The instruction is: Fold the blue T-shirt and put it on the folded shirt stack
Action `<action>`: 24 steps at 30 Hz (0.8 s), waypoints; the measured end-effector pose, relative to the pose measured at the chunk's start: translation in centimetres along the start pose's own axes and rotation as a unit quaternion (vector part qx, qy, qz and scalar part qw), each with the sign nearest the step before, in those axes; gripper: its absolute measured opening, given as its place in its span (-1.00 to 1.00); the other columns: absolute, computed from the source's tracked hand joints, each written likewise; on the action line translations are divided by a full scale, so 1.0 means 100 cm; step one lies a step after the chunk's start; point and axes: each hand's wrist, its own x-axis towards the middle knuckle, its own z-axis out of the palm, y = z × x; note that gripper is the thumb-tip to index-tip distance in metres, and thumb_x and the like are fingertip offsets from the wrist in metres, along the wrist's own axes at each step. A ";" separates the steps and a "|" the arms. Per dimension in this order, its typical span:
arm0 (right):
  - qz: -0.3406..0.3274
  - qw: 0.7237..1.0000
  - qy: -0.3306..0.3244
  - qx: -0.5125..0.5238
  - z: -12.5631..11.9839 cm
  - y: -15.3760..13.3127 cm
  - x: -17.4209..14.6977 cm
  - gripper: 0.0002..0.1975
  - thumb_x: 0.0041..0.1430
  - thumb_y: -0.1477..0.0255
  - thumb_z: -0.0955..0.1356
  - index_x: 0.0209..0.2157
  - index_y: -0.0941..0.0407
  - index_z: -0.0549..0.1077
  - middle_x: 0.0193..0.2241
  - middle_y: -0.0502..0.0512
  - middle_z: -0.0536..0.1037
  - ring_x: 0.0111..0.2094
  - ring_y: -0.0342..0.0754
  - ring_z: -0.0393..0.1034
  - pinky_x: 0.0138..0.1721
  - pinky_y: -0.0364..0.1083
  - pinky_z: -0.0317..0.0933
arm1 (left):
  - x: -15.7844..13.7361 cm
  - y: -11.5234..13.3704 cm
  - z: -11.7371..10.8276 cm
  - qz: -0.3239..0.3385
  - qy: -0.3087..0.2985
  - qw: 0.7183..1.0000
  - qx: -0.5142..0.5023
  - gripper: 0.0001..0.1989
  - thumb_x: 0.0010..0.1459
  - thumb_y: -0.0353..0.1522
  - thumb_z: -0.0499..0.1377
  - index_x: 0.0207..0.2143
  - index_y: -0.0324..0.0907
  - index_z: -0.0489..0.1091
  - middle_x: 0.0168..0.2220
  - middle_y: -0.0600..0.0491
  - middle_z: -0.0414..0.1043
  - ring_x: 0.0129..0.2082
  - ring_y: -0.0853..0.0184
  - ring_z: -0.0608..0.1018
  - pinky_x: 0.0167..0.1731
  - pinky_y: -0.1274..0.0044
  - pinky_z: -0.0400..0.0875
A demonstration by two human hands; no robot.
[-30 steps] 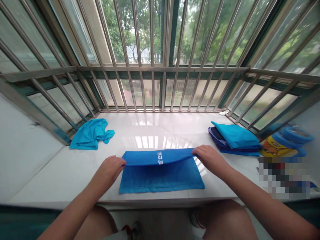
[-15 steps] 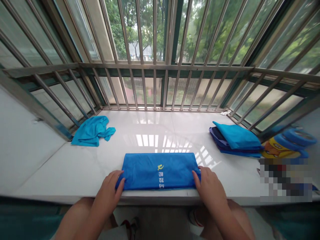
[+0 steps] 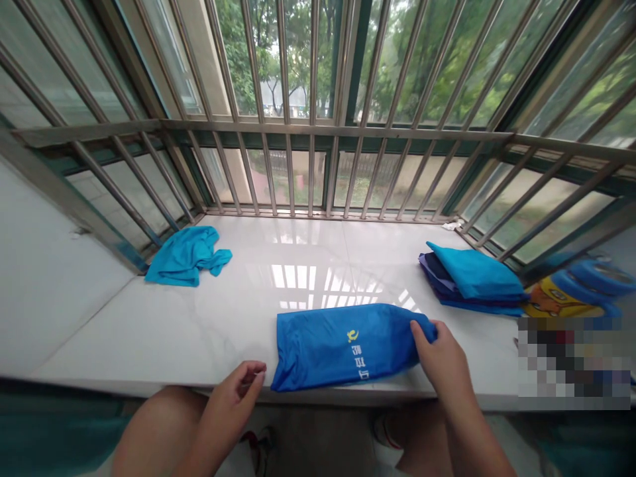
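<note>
A folded blue cloth [image 3: 322,348] with a yellow emblem and white lettering lies on the white sill near its front edge. Its kind of article cannot be made out. My right hand [image 3: 442,351] grips its right end, thumb on top, and the fabric there is bunched and slightly raised. Just left of the cloth's other end is my left hand [image 3: 242,387], fingers loosely curled, thumb apart, holding nothing. That left end is creased.
At the back left lies a crumpled turquoise cloth [image 3: 186,257]. A stack of folded blue and purple cloths [image 3: 472,278] sits at the right, beside a blue and yellow container [image 3: 571,288]. A blurred-out patch [image 3: 571,364] hides something in front. Metal bars [image 3: 313,172] line the window behind.
My left hand has let go of the cloth and drawn away from it. The cloth has shifted right and tilted, its right end pulled by my right hand.
</note>
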 end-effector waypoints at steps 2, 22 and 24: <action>-0.026 0.998 0.034 0.043 -0.004 -0.029 -0.013 -0.51 0.31 -0.04 0.30 -0.05 0.06 0.53 -0.26 0.20 0.69 -0.27 0.19 0.59 -0.29 -0.01 0.32 | -0.004 -0.002 0.006 -0.019 -0.011 0.999 -0.027 -0.51 0.28 0.09 0.19 -0.06 -0.06 0.63 -0.06 -0.03 0.72 0.00 0.08 0.71 0.05 0.35 0.61; -0.575 0.812 -0.088 0.050 0.176 -0.077 -0.187 -0.54 0.38 0.37 0.42 0.28 0.04 0.47 0.38 0.28 0.42 0.37 0.35 0.32 0.36 0.37 0.21 | -0.020 -0.021 0.016 -0.062 -0.043 0.985 -0.156 -0.31 0.30 0.25 0.02 -0.09 -0.07 0.67 -0.02 -0.08 0.72 0.00 0.01 0.75 0.08 0.18 0.65; -0.568 0.816 -0.082 0.064 0.175 -0.076 -0.184 -0.66 0.41 0.45 0.37 0.17 0.02 0.55 0.26 0.22 0.56 0.28 0.24 0.46 0.31 0.24 0.31 | -0.016 -0.019 0.008 -0.030 -0.011 0.994 -0.106 -0.36 0.37 0.18 0.00 -0.10 -0.06 0.66 -0.03 -0.05 0.73 0.00 0.05 0.75 0.09 0.22 0.65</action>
